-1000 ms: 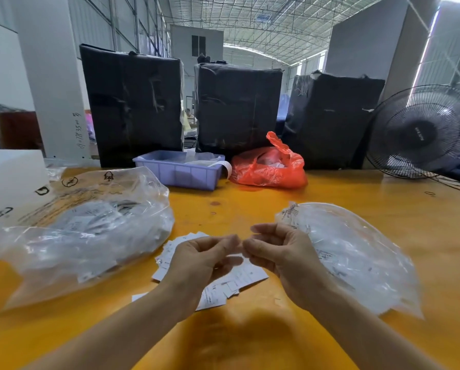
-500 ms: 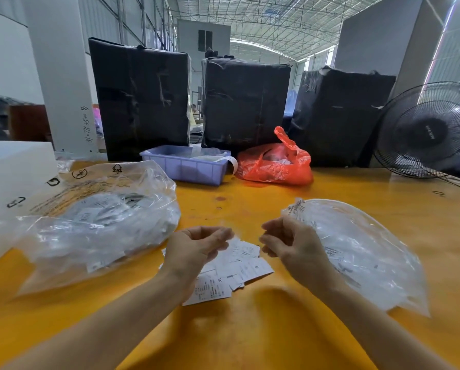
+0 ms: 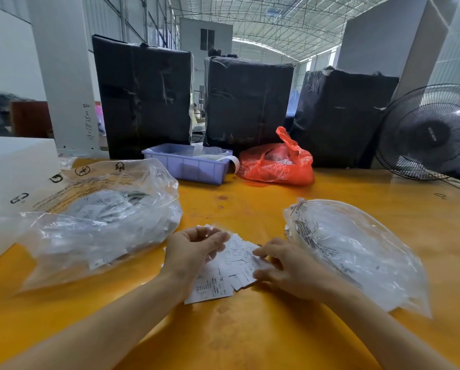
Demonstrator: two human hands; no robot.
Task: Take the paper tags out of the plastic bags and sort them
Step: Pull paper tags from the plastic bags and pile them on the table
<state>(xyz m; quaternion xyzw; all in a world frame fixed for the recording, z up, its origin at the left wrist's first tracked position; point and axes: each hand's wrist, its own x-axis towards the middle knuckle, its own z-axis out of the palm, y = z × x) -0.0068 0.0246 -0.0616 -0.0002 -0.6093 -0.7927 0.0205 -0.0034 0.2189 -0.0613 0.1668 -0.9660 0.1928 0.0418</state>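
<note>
Paper tags [image 3: 230,265]: piled at counter [image 3: 250,337] near edge, between both bags, for sorting.
Left hand [image 3: 194,249]: fingers curled, apparently pinching a small clear bag.
Right hand [image 3: 287,268]: fingers spread, pressed on pile.

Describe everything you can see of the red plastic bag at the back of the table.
The red plastic bag is thin, glossy and crumpled, slumped on the yellow table in front of the black-wrapped bundles, right of the lilac bin. One handle loop sticks up. Pale contents show faintly through it; what they are is unclear. Neither hand touches it.
</note>
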